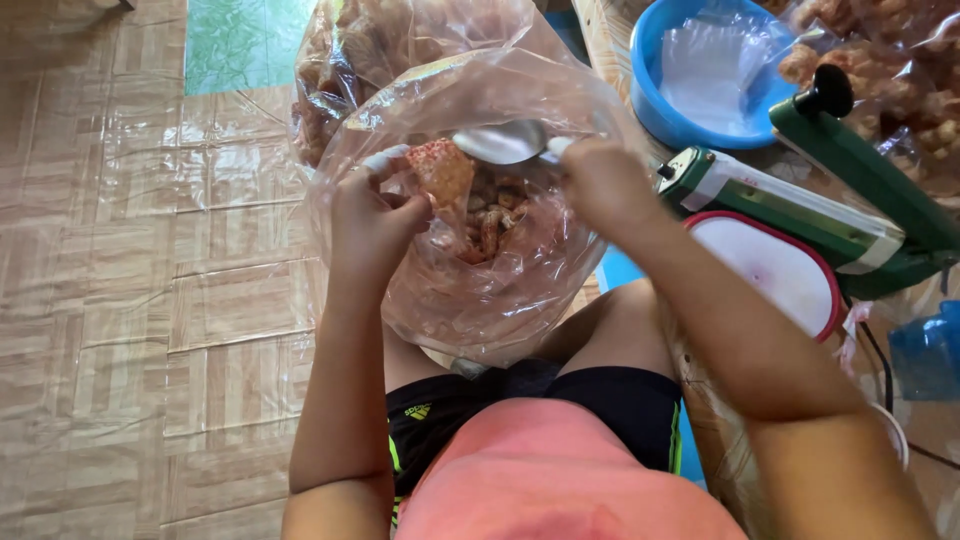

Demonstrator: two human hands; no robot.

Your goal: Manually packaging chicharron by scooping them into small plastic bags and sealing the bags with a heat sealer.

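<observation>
Both hands reach into the clear bag (470, 290): left hand (375, 215) pinching a red packet (441, 170), right hand (600, 180) gripping a spoon (500, 142).

Heat sealer (830, 200) cut off at right edge (spoon (500, 142) handle hidden)

Glossy tan woven-pattern vinyl floor (150, 250), a green marbled patch (235, 40) at the far edge.

floor (120, 300): open, left | sealer (830, 210), basin (650, 100): crowd right
</observation>
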